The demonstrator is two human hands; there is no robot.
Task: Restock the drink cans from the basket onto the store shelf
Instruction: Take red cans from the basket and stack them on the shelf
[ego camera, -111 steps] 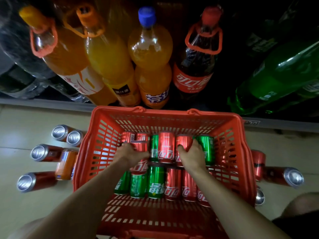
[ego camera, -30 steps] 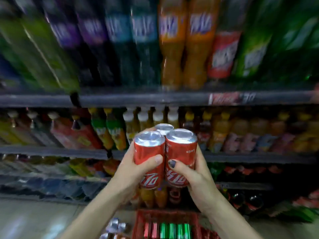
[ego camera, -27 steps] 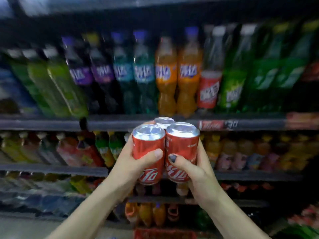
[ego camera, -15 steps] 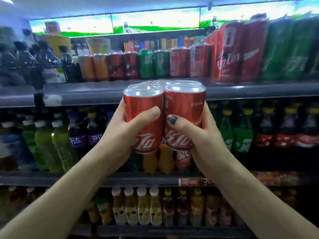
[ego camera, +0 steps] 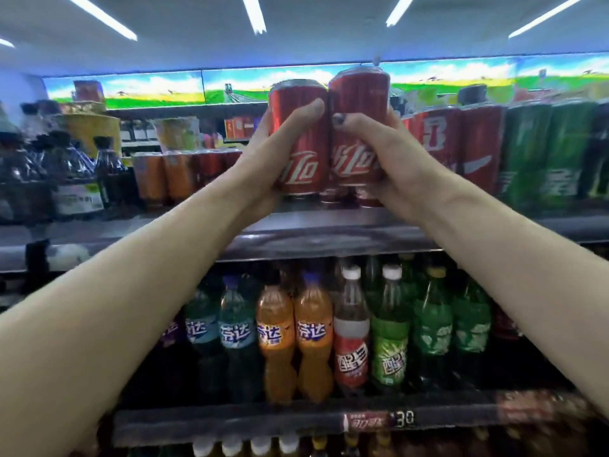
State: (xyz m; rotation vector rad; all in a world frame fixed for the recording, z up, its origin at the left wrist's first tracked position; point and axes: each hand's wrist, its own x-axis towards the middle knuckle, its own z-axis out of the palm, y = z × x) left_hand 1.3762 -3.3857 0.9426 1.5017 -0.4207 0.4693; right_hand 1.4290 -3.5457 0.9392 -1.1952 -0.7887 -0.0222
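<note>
Since half a second ago you have carried the red cola cans up and forward: they sat level with the top shelf's (ego camera: 329,230) front edge, and now they hang above it, over the gap in the can row. Your left hand (ego camera: 263,173) wraps the left red cola can (ego camera: 298,140), thumb laid across its front. Your right hand (ego camera: 392,166) wraps the right red cola can (ego camera: 359,127), thumb hooked over its face. The two cans press side by side, and more red can bottoms show just behind and below them, though how many you carry there cannot be told.

The landing spot looks to be on the top shelf directly under the held cans, between the orange cans (ego camera: 164,176) to the left and the standing red cola cans (ego camera: 461,146) to the right. Keep the cluster squeezed together and upright as you lower it, so the hidden cans do not slip. Set the rear bottoms down first, then slide the group back. Watch your right knuckles: they are close to the standing red cola cans and could nudge them. Loosen your hold only once all bottoms sit flat. The basket is out of view.
</note>
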